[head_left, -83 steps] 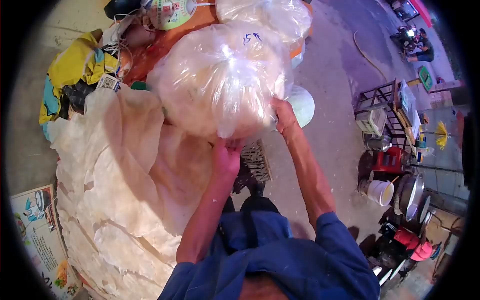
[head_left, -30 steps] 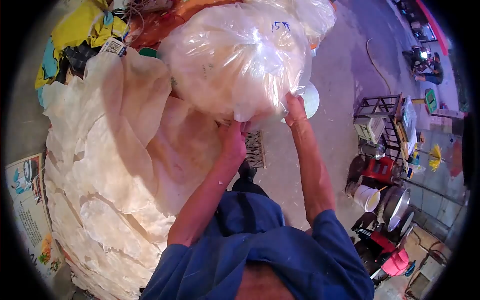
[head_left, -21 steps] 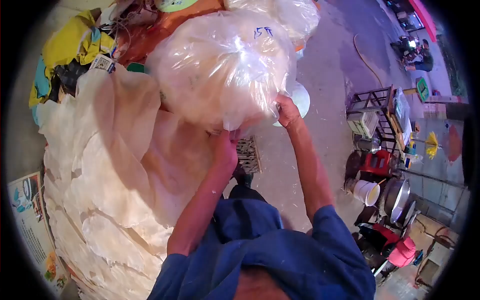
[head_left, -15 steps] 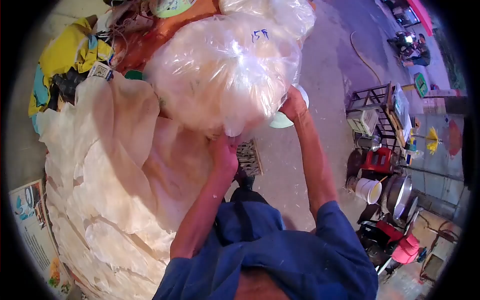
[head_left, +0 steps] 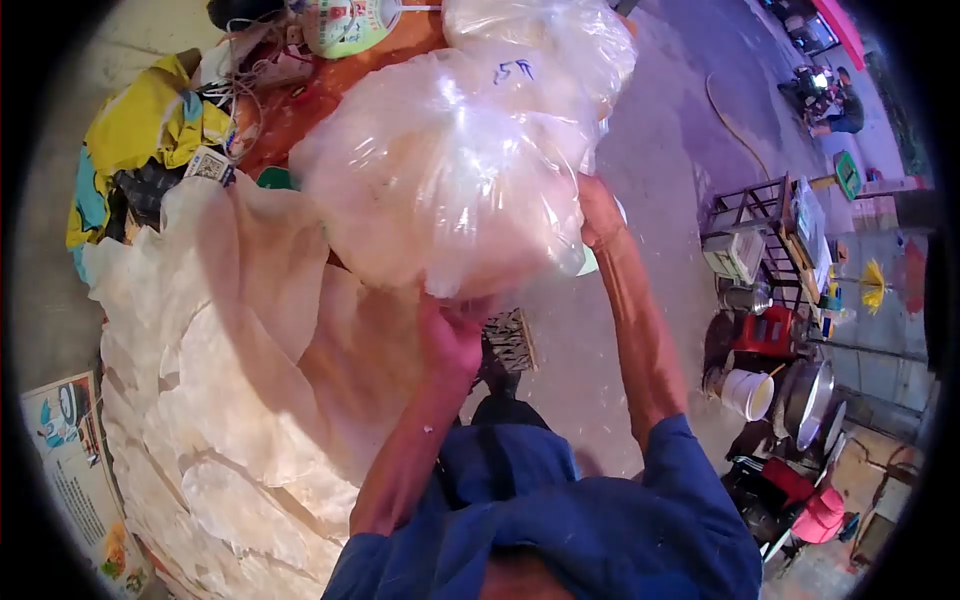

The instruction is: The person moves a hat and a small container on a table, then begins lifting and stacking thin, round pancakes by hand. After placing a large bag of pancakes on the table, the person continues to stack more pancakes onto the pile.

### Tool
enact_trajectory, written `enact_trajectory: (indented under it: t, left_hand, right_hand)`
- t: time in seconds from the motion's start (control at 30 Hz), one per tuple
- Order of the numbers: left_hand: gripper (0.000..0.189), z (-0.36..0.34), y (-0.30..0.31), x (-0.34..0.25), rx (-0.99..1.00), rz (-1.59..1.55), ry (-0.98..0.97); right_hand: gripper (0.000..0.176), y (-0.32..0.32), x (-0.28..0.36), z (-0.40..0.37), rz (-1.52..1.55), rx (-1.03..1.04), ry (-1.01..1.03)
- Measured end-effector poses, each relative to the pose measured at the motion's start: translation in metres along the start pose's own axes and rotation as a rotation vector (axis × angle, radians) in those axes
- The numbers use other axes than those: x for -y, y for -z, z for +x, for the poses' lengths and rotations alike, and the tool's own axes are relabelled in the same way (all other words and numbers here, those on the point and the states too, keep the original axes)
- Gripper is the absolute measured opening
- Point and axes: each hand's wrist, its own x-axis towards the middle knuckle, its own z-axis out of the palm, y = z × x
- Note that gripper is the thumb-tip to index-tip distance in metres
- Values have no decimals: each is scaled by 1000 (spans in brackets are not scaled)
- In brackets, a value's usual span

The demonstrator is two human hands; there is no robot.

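A large clear plastic bag (head_left: pixel 400 190), filled with pale sheet-like pieces and marked in blue ink, lies in front of me. My left hand (head_left: pixel 452 340) grips its near edge, with the fingers partly under the plastic. On the bag's right side, my right hand (head_left: pixel 601 212) holds on, its fingertips hidden behind the bag. A pale rounded thing shows just behind that hand, mostly covered. To the left, large thin cream-coloured sheets (head_left: pixel 250 330) lie overlapping in a broad pile, close to my left forearm.
Another filled clear bag (head_left: pixel 545 30) sits behind the first. A hand fan (head_left: pixel 350 25), cords and a yellow cloth (head_left: pixel 140 115) lie at the far left. Along the right stand a metal rack (head_left: pixel 750 215), a red stool (head_left: pixel 768 330) and a white bucket (head_left: pixel 746 393). Another person sits in the distance.
The bag has come slightly closer to me, and my left hand has moved toward my body with its near edge. My right hand keeps its place at the bag's side. The view has shifted slightly.
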Motion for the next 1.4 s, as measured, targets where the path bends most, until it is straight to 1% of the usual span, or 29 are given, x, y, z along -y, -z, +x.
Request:
enact_trajectory:
  t: [0.1,0.17,0.23,0.27,0.33,0.37,0.4,0.47,0.5,0.53,0.57,0.6,0.63,0.67,0.7,0.73,0.77,0.8,0.83,0.87,0.9,0.97,1.0,1.07,1.13,1.17,1.27,1.37,1.4]
  left_hand:
    - [47,20,25,7,26,115,-5]
    - [49,23,27,7,58,124,2]
    - [50,19,0,10,73,103,-54]
    - [51,17,-18,15,75,84,-95]
    - [50,20,-41,24,73,57,-83]
    - [49,26,-51,29,78,43,-78]
    - [49,41,-55,38,102,54,-36]
    - [48,69,-75,51,101,101,16]
    - [46,79,-89,56,77,136,35]
    - [45,100,-88,62,117,112,130]
    - [45,125,-78,67,113,171,274]
    - [45,132,-81,64,110,230,417]
    - [45,129,-76,64,150,394,430]
    - [44,107,-85,49,192,561,435]
    - [43,87,-89,36,232,732,440]
    - [41,74,-84,25,265,867,352]
    - [39,63,-76,13,301,1002,266]
    - [38,54,-62,1,220,1270,-53]
    - [38,53,-49,-13,130,1513,-398]
    - [38,60,-35,-31,8,1482,-480]
    - [39,66,-19,-48,-119,1449,-555]
    - [34,81,-1,-72,-308,1270,-615]
    - [33,83,-2,-76,-291,1110,-519]
    - [31,90,-8,-81,-257,785,-339]
    - [27,93,-17,-84,-232,731,-323]
    - [24,95,-21,-85,-220,704,-315]
    - [26,111,-17,-86,-188,750,-272]
    - [26,123,-20,-80,-134,606,-294]
    - [27,127,-28,-76,-117,583,-293]
  right_hand:
    - [47,-33,29,-13,-96,-190,70]
    - [44,-36,41,-3,-222,-193,131]
    - [40,-47,62,5,-345,-159,200]
    - [40,-51,72,10,-371,-143,189]
    - [40,-50,92,31,-427,-114,172]
    - [40,-43,97,50,-429,-123,268]
    - [40,-32,96,74,-426,-130,360]
    - [40,-14,90,110,-393,-132,426]
    - [39,-4,88,120,-367,-135,400]
    - [36,12,82,129,-282,-147,300]
    - [34,27,76,137,-195,-167,202]
    - [34,32,68,130,-268,-257,246]
    - [34,38,54,115,-340,-345,288]
    - [34,40,43,100,-410,-428,335]
    - [43,44,32,84,-337,-382,303]
    - [53,49,17,64,-262,-340,267]
    - [47,57,-3,48,-262,-365,242]
    - [41,63,-18,30,-266,-389,217]
    - [42,52,-28,10,-192,-436,116]
    - [43,34,-41,-7,-117,-476,11]
    - [44,25,-54,-19,-120,-448,-18]
    - [47,5,-67,-30,-99,-402,-43]
    - [48,-7,-70,-34,-77,-384,-50]
    - [50,-20,-78,-27,-147,-322,-5]
    - [48,-33,-72,-20,-125,-277,-17]
    - [43,-42,-68,-17,-157,-297,-7]
    - [38,-50,-66,-5,-51,-279,41]
    - [31,-53,-67,6,-46,-375,76]
    - [31,-51,-60,15,-84,-372,92]
